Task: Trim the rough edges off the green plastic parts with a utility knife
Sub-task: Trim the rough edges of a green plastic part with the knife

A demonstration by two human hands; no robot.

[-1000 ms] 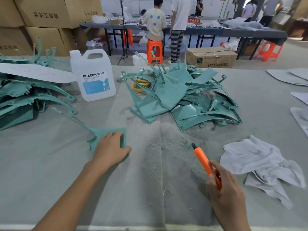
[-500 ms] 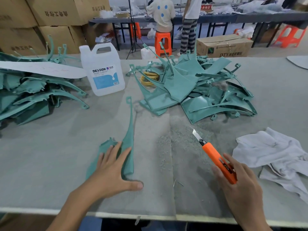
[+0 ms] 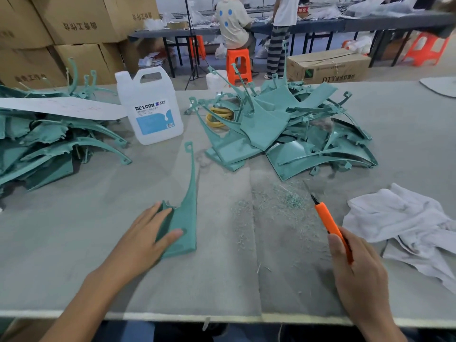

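One green plastic part (image 3: 185, 218) lies flat on the grey felt table (image 3: 74, 243) in front of me, its long thin arm pointing away. My left hand (image 3: 145, 239) rests on its wide base with straight fingers and presses it down. My right hand (image 3: 355, 272) grips an orange utility knife (image 3: 329, 222) to the right, blade out and pointing away, apart from the part. Green shavings (image 3: 278, 201) lie scattered between the two hands.
A heap of green parts (image 3: 283, 134) sits at the back centre, another heap (image 3: 49, 144) at the left. A white DEXCON jug (image 3: 150, 107) stands between them. White cloths (image 3: 404, 223) lie at the right. Cardboard boxes and people at tables fill the background.
My left hand has dragged the green part nearer and turned it so its arm points away. My right hand has kept the knife at the right, blade still out.
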